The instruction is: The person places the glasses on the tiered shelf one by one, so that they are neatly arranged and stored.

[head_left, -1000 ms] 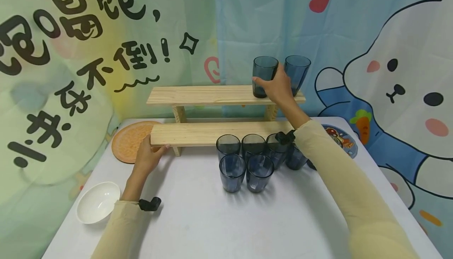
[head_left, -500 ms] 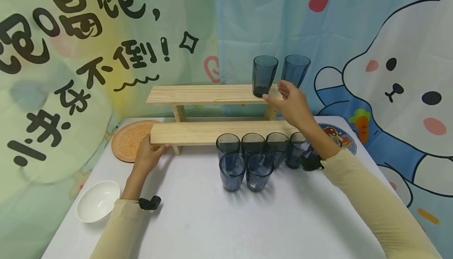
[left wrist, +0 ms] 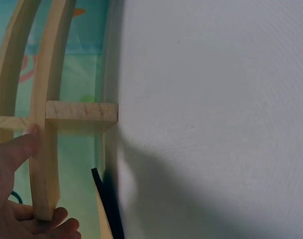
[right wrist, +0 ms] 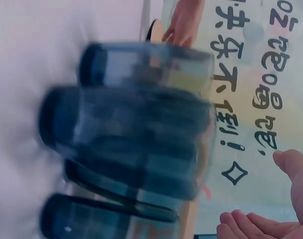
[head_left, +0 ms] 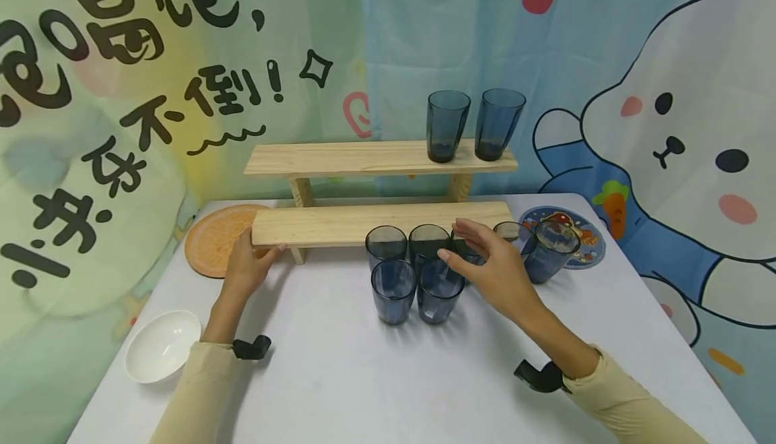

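One shelf [head_left: 339, 228], left fingers [head_left: 245, 243] gripping, right [head_left: 477, 234] parted

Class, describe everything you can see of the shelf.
The shelf looks like pale, grained wood: two flat boards, the rear one higher, on wooden supports. It stands on the white table. The left hand grips the lower board at its left end; two blue glasses stand on the upper board, toward its right end.

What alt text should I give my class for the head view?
A person's right hand hovers over blue glasses grouped on a white table, while the left hand grips the left end of the lower shelf of a wooden stand. Two more glasses stand on the upper shelf.
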The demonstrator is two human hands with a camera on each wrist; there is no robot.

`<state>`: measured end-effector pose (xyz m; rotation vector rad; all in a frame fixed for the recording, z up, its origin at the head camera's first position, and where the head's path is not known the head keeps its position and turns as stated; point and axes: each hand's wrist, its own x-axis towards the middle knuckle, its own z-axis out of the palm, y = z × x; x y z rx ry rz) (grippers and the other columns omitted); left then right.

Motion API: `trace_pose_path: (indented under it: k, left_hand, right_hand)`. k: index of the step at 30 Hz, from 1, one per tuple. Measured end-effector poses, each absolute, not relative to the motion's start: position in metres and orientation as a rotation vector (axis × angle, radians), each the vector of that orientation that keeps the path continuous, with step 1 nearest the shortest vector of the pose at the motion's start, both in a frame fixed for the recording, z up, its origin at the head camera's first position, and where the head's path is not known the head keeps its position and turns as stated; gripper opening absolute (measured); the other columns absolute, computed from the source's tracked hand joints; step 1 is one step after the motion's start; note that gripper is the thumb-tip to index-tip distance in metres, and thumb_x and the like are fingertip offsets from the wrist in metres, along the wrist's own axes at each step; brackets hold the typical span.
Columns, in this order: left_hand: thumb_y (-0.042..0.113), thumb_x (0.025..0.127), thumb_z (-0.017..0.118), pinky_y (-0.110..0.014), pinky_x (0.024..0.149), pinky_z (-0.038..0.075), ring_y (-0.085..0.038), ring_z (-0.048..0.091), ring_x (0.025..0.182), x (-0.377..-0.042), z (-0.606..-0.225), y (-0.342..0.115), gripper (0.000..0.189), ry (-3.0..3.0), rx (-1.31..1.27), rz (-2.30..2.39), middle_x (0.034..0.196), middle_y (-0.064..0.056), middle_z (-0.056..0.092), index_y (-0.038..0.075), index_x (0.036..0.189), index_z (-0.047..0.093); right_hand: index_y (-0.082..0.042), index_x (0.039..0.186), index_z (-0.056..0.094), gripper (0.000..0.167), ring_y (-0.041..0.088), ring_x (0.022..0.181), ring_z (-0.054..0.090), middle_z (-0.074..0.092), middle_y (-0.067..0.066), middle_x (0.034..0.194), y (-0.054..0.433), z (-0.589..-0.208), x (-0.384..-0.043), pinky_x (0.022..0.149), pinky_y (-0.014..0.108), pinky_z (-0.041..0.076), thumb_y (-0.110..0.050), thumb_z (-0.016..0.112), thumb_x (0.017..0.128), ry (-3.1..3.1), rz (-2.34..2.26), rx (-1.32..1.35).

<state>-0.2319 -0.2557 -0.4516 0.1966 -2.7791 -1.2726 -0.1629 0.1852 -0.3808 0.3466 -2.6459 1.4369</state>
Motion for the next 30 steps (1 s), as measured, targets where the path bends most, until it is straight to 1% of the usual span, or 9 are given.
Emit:
trace_pose_path:
  k: [5,12,16,21,24,26,30]
  left_hand:
    - [0.033,0.105,0.068,-0.063,0.125,0.025,-0.052,0.028,0.154,-0.231,-0.452,-0.256,0.089,-2.791,0.214,-1.264,0.163,-0.038,0.029,-0.011,0.162,0.017]
    - [0.034,0.104,0.068,-0.063,0.125,0.024,-0.052,0.027,0.154,-0.232,-0.454,-0.257,0.091,-2.795,0.204,-1.258,0.163,-0.038,0.028,-0.011,0.163,0.016]
    - [0.034,0.104,0.069,-0.063,0.125,0.024,-0.051,0.027,0.154,-0.233,-0.454,-0.257,0.091,-2.794,0.212,-1.256,0.163,-0.037,0.028,-0.011,0.163,0.016]
    - [0.034,0.104,0.069,-0.062,0.125,0.024,-0.051,0.027,0.154,-0.233,-0.454,-0.256,0.090,-2.792,0.217,-1.264,0.163,-0.037,0.028,-0.011,0.162,0.017]
    - [0.034,0.104,0.068,-0.062,0.125,0.024,-0.051,0.027,0.154,-0.233,-0.454,-0.256,0.090,-2.793,0.212,-1.257,0.163,-0.037,0.028,-0.011,0.162,0.017]
    - [0.034,0.105,0.068,-0.062,0.126,0.024,-0.051,0.027,0.154,-0.232,-0.454,-0.256,0.089,-2.793,0.214,-1.255,0.163,-0.037,0.028,-0.011,0.162,0.017]
    - [0.033,0.105,0.068,-0.062,0.126,0.024,-0.051,0.027,0.154,-0.231,-0.453,-0.255,0.089,-2.786,0.217,-1.266,0.163,-0.037,0.029,-0.011,0.162,0.017]
  right_hand:
    - [-0.012,0.159,0.044,0.087,0.033,0.149,0.047,0.051,0.009,0.159,0.181,-0.400,-0.146,0.120,0.050,0.042,-0.052,0.081,0.091,-2.678,1.433,0.308]
    - [-0.011,0.163,0.036,0.097,0.036,0.152,0.042,0.044,0.010,0.165,0.181,-0.429,-0.135,0.122,0.050,0.039,-0.049,0.085,0.088,-2.690,1.471,0.267]
    - [-0.008,0.163,0.037,0.096,0.038,0.152,0.040,0.044,0.014,0.164,0.179,-0.442,-0.134,0.122,0.050,0.038,-0.044,0.086,0.088,-2.645,1.506,0.302]
    - [-0.008,0.161,0.041,0.092,0.035,0.151,0.043,0.046,0.014,0.162,0.177,-0.455,-0.137,0.121,0.045,0.038,-0.035,0.089,0.087,-2.546,1.543,0.335]
    - [-0.010,0.160,0.043,0.091,0.034,0.151,0.043,0.045,0.014,0.162,0.177,-0.459,-0.138,0.121,0.045,0.040,-0.036,0.089,0.087,-2.546,1.534,0.327]
    - [-0.011,0.159,0.044,0.091,0.036,0.149,0.046,0.046,0.015,0.161,0.177,-0.461,-0.139,0.119,0.045,0.041,-0.038,0.090,0.086,-2.556,1.530,0.321]
    - [-0.011,0.159,0.045,0.091,0.036,0.143,0.053,0.049,0.018,0.157,0.176,-0.464,-0.139,0.116,0.039,0.043,-0.036,0.091,0.085,-2.551,1.563,0.309]
